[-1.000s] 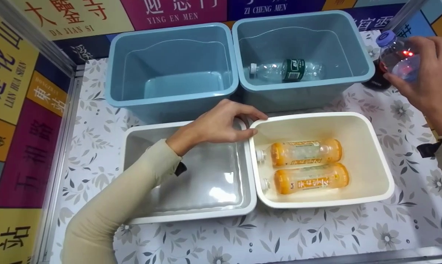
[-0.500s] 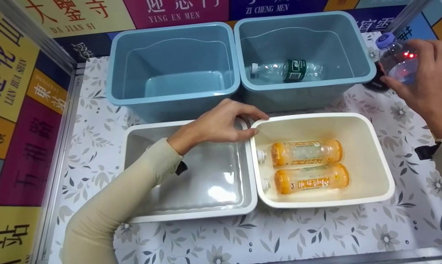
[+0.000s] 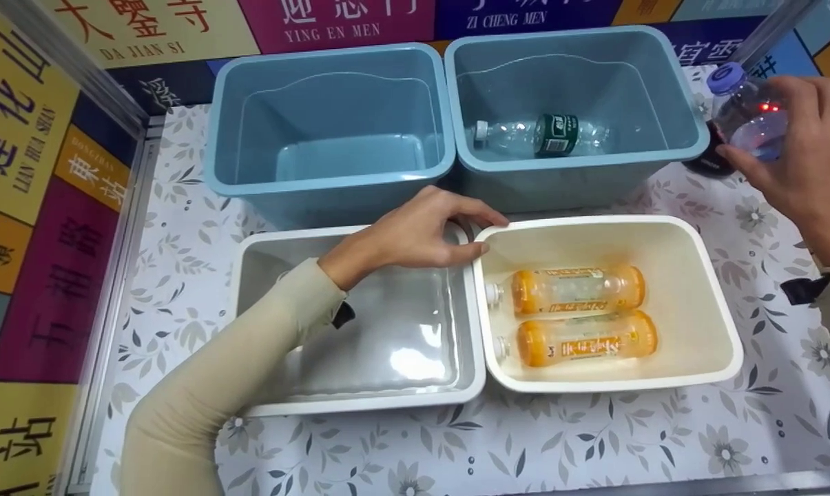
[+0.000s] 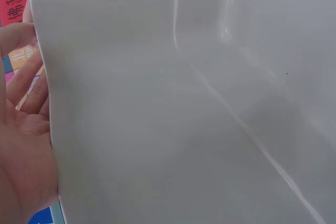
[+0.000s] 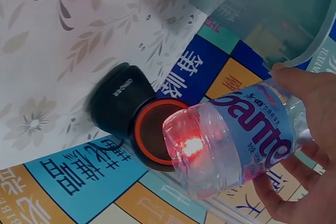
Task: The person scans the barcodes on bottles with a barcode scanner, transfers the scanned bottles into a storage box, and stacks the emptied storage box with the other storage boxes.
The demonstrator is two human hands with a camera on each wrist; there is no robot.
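Observation:
My right hand (image 3: 817, 155) grips a clear plastic water bottle (image 3: 747, 118) with a purple cap, off the right blue bin's corner. In the right wrist view, the bottle's blue label (image 5: 257, 132) shows and its base faces a black device (image 5: 123, 98) with an orange-ringed round head. A red light glows on the base. My left hand (image 3: 421, 231) rests with thumb and index fingertips at the corner rim of the cream bin (image 3: 714, 303). Inside that bin lie two orange-labelled bottles (image 3: 578, 289) side by side. In the left wrist view, a pale bin wall (image 4: 121, 103) partly hides the left fingers.
Two blue bins stand at the back; the left one (image 3: 328, 186) shows a bare floor, while the right one (image 3: 580, 165) holds a green-labelled clear bottle (image 3: 558, 134). A grey-white bin (image 3: 359, 403) sits under my left forearm. Floral paper (image 3: 559, 441) covers the table.
The head view has shifted very slightly. Both hands, the water bottle and the bins keep their places.

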